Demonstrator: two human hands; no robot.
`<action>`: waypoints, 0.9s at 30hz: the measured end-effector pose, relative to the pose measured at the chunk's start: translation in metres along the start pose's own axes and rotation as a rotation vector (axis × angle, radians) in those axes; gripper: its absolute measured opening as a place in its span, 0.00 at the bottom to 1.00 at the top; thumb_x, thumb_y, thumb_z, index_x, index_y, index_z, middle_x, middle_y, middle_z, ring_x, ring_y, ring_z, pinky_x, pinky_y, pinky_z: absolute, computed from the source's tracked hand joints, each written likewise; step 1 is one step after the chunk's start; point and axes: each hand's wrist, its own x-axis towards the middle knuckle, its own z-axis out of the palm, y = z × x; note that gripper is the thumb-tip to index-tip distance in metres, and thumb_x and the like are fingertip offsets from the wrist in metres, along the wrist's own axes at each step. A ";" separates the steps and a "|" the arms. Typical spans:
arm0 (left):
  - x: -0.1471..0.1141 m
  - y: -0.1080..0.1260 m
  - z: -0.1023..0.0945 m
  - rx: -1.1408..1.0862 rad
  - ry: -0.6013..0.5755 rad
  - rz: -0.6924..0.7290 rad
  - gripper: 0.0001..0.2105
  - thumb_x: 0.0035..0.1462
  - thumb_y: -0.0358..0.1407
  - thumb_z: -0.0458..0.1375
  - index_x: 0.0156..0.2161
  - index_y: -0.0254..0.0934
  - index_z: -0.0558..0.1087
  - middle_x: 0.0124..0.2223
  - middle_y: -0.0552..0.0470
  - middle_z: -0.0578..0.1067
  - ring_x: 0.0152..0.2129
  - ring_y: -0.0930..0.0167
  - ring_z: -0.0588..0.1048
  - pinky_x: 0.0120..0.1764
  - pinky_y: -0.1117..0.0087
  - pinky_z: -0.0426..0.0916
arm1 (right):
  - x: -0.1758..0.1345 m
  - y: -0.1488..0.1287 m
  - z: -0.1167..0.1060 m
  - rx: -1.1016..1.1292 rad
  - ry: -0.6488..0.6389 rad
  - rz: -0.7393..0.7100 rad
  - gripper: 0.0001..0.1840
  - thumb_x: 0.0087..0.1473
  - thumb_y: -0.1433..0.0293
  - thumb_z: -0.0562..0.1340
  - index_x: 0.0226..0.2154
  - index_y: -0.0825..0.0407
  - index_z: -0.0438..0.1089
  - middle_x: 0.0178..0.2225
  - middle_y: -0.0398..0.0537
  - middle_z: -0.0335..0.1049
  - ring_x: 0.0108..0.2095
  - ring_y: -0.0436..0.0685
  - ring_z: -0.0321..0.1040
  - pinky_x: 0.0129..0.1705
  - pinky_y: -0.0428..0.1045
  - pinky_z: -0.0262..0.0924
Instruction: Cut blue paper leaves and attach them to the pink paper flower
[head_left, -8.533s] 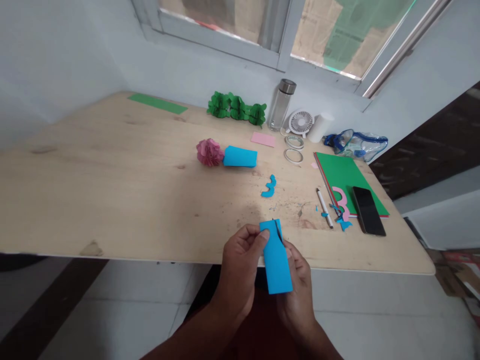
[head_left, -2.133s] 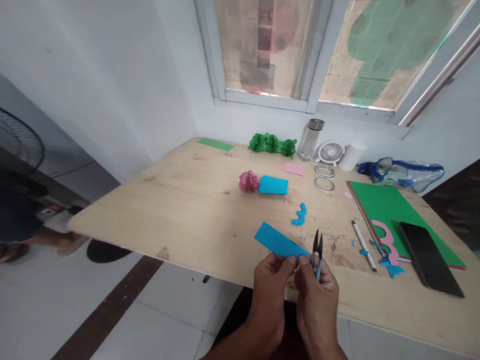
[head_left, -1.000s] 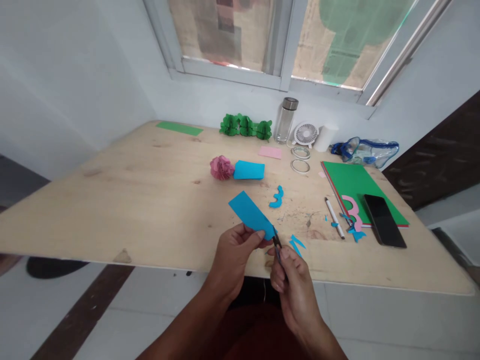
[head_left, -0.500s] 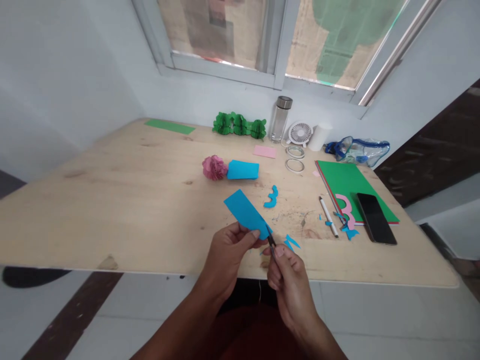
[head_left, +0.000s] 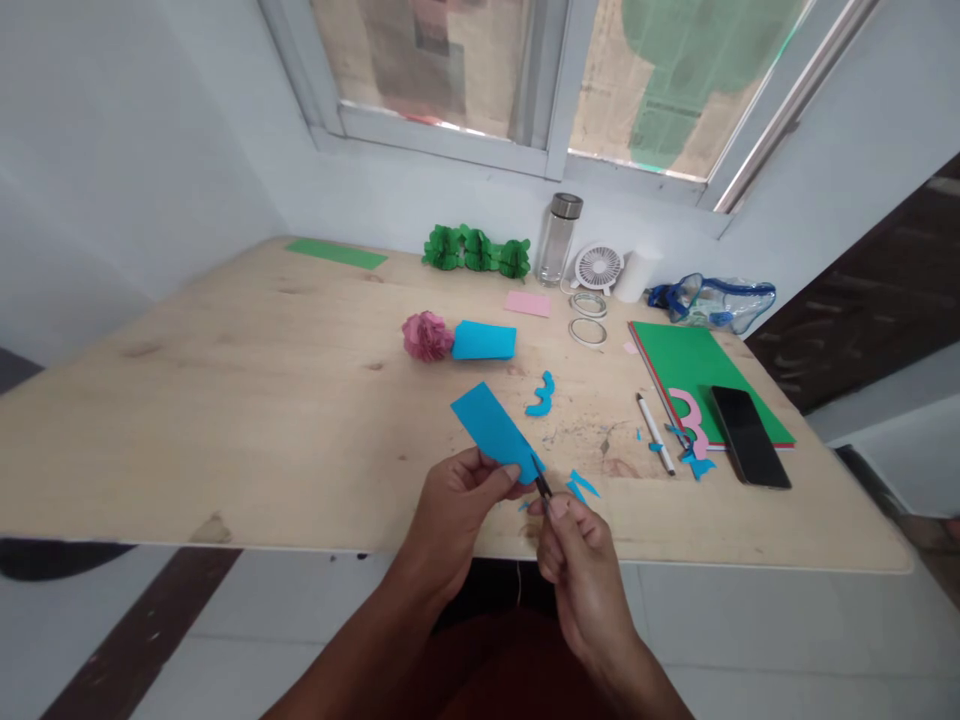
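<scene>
Thin blue paper slivers [head_left: 583, 483], unseen earlier, lie lower centre; left hand [head_left: 454, 505] pinches flat, rectangular blue paper [head_left: 487, 425], right hand [head_left: 577, 540] grips dark-bladed snips [head_left: 543, 486] at its lower end.

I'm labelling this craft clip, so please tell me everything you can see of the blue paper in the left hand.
The blue paper is a bright, plain, oblong strip with a straight far end. It looks flat; I cannot tell how many layers it has. It slants from upper left to lower right, over the near part of the table. The left hand pinches its near end, thumb on top. The blades of the scissors, held in the right hand, meet its lower right corner.
</scene>
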 end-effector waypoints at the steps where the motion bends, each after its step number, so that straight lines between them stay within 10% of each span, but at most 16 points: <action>1: 0.000 0.000 0.000 0.000 -0.002 0.000 0.05 0.43 0.33 0.65 0.28 0.33 0.76 0.27 0.53 0.77 0.27 0.72 0.74 0.38 0.69 0.70 | 0.000 0.001 0.000 -0.003 0.003 0.003 0.20 0.48 0.53 0.65 0.26 0.54 0.70 0.14 0.31 0.43 0.16 0.43 0.36 0.17 0.43 0.33; 27: 0.000 0.003 -0.008 0.058 -0.179 -0.053 0.04 0.43 0.33 0.64 0.26 0.34 0.76 0.27 0.52 0.78 0.26 0.72 0.73 0.36 0.70 0.67 | -0.002 -0.005 -0.010 -0.212 -0.004 -0.030 0.20 0.50 0.51 0.63 0.27 0.53 0.71 0.15 0.33 0.45 0.17 0.44 0.39 0.19 0.44 0.36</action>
